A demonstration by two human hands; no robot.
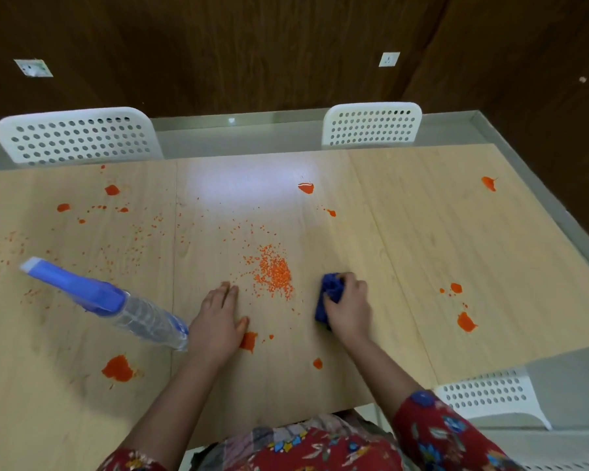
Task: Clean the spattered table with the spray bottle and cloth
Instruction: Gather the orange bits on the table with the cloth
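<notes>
On the pale wood counter [405, 232], the person's right hand [349, 307] presses down a crumpled blue cloth [330, 288], the grip closed round it with fingers curled over its top. The left hand [218, 321] lies flat on the surface, grip wide and holding nothing, fingers straight and pointing away from the person. Between the two hands, a little beyond them, sits a heap of orange grains [276, 273], with looser grains scattered toward the far left. The spray bottle [116, 300] lies on its side left of the left hand, blue head aimed to the far left and clear body nearest the wrist; whether bottle and wrist touch cannot be told. An orange blot [249, 341] lies just beside the left thumb. A larger blot [118, 368] lies near the front edge on the left, and another blot [466, 321] lies well to the right of the cloth. Smaller marks show near the far edge. Two white perforated chairs [79, 137] stand at the far side, and a third chair [487, 392] stands at the near right.
</notes>
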